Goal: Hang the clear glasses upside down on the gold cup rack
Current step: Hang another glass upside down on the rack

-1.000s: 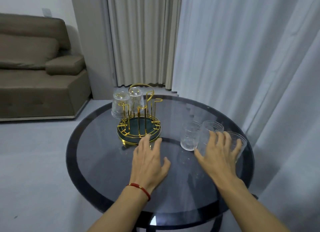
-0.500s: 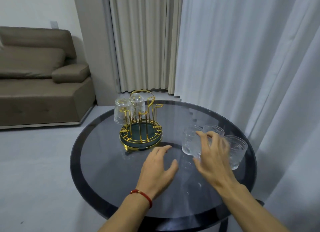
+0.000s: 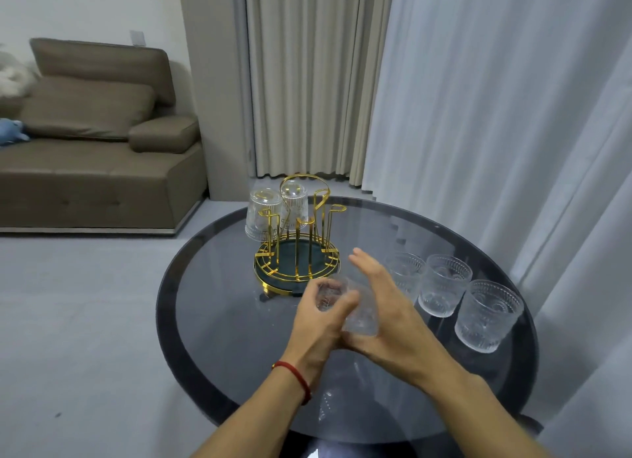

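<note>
The gold cup rack (image 3: 297, 256) stands on the round dark glass table (image 3: 219, 321), and two clear glasses (image 3: 263, 215) (image 3: 294, 201) hang upside down on its far-left pegs. Just in front of the rack, above the table, a clear glass (image 3: 357, 312) is tilted between both hands. My left hand (image 3: 316, 324) curls its fingers around it. My right hand (image 3: 386, 307) lies against its right side with the fingers stretched out straight. Three more clear glasses (image 3: 405, 273) (image 3: 443, 285) (image 3: 487, 314) stand upright in a row at the right.
White curtains (image 3: 496, 115) hang close behind and to the right of the table. A brown sofa (image 3: 95, 156) stands at the back left across grey floor. The rack's near and right pegs (image 3: 333, 215) carry nothing.
My right hand lifted one glass out of the group at the right and brought it left to the middle. My left hand rose off the table and closed on it.
</note>
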